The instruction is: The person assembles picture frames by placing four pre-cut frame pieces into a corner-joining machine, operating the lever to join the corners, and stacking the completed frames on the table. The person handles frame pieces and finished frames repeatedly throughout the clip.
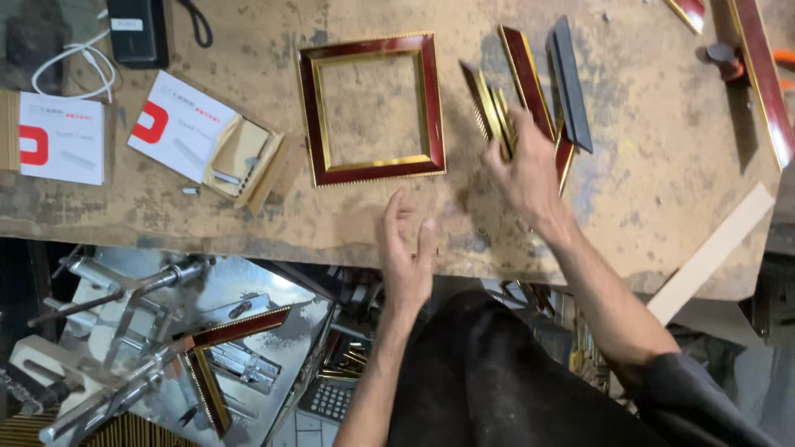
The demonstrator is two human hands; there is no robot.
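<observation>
- The right hand [523, 170] reaches over a loose bunch of cut moulding strips [505, 112] on the workbench [662, 165], fingers spread and touching them; no firm grip shows.
- The left hand [406, 244] hovers open and empty at the bench's near edge, just below the finished square frame [373, 108].
- Risk: the strips lie fanned and overlapping, so a loose grab could scatter them or chip a mitred end.
- A sideways sweep could knock the frame.
</observation>
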